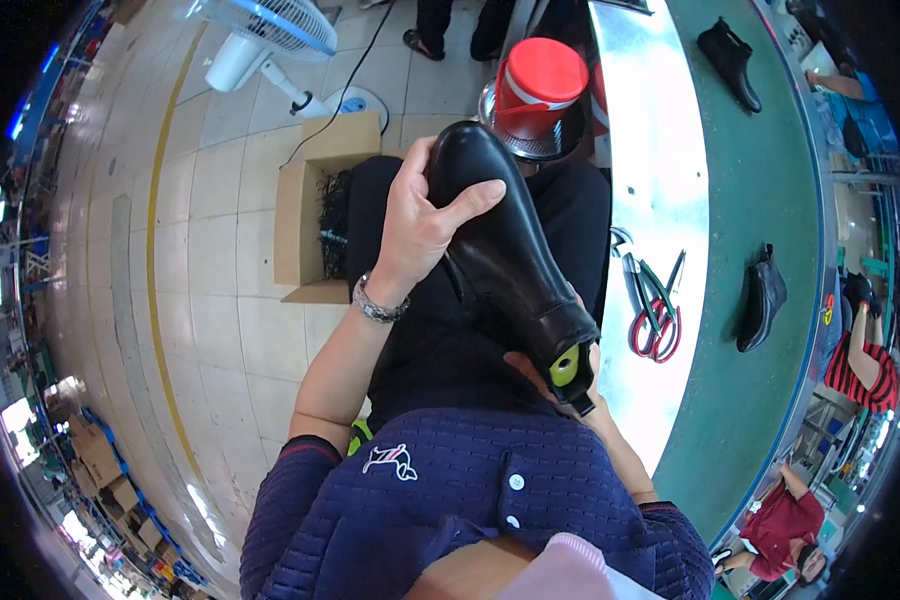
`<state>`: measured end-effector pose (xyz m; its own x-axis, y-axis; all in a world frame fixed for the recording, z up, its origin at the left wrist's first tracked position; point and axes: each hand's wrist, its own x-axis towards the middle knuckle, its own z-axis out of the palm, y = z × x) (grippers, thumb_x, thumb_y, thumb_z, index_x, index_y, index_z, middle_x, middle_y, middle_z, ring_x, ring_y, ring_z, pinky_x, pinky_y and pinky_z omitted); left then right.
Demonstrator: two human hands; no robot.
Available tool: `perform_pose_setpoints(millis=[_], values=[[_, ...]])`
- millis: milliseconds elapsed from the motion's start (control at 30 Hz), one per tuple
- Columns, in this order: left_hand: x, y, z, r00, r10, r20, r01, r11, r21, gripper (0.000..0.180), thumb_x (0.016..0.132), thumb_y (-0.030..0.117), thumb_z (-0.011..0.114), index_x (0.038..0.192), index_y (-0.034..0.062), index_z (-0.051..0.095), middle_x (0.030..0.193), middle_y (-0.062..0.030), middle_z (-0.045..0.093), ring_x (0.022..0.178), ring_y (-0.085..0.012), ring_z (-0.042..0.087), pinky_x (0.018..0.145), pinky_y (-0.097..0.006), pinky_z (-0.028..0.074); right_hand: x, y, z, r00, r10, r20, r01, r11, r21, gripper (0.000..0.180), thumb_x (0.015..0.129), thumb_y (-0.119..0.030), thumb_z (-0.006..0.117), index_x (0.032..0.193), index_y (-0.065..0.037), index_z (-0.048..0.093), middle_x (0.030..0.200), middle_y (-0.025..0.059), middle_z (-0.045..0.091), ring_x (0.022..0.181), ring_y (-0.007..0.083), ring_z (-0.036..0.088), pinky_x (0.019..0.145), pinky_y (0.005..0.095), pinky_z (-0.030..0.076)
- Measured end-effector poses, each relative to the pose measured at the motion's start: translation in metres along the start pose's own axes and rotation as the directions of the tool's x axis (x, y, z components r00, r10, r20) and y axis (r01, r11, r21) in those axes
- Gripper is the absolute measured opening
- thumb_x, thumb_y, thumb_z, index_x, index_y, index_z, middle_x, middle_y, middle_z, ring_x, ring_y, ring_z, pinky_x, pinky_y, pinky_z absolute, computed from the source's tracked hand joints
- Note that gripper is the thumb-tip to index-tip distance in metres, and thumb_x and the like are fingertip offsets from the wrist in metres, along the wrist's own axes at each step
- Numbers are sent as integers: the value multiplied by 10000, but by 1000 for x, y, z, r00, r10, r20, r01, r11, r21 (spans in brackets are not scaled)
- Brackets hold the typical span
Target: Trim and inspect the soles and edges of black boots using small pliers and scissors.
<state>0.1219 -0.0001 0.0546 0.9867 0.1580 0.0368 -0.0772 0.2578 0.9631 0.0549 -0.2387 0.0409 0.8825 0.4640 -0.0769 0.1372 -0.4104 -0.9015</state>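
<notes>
A black leather ankle boot (pixel 505 235) lies slantwise over my lap, its toe up and away from me. My left hand (pixel 420 225) is closed round the toe end, the thumb lying across the upper. At the near end a yellow-green last (pixel 566 368) with a round hole shows in the boot's opening. My right hand (pixel 594 398) grips the boot there from beneath; most of its fingers are hidden behind the shaft.
At right, red-handled scissors (pixel 658 335) and other hand tools lie on a metal ledge (pixel 655 130). Beyond it a green conveyor belt (pixel 745 190) carries black boots (pixel 763 300). Ahead stand a red bucket (pixel 540 85), an open carton (pixel 292 225) and a fan (pixel 270 40).
</notes>
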Motion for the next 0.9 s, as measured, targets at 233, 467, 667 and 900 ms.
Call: perform_pose_setpoints(millis=[233,467,667,900], values=[[11,-13,22,982,-109,153,112,994,-16,592,974,321,578,1434,14,368,1212,-91,579,1025,-102,563,853,-253,459,-6,43,-37,777,487,-399,53,581,812,520,876,-188,663,1320,1,469,1214,142,586,1114,240,583,970,371,470],[24,-17,-24,973,185,-138,-76,822,565,518,944,240,611,1388,25,452,1277,-191,582,1087,-246,635,910,-346,505,25,55,-162,455,145,-878,-21,988,152,439,878,-251,695,1168,64,599,1092,125,655,959,193,615,872,316,489],[-1,-62,-106,949,231,-216,128,341,931,501,944,282,575,1334,-15,475,1297,-241,536,1207,-369,514,1006,-422,420,38,112,-300,519,5,-855,-202,972,-117,421,847,-256,734,1094,69,632,972,105,684,834,155,618,773,284,500],[-14,-121,-107,948,213,-235,203,161,966,549,925,301,579,1382,34,434,1447,-263,361,1304,-417,381,1079,-464,330,86,226,-453,661,18,-750,-445,814,-373,690,881,-423,653,1346,54,472,1203,219,605,1097,291,590,966,357,429]])
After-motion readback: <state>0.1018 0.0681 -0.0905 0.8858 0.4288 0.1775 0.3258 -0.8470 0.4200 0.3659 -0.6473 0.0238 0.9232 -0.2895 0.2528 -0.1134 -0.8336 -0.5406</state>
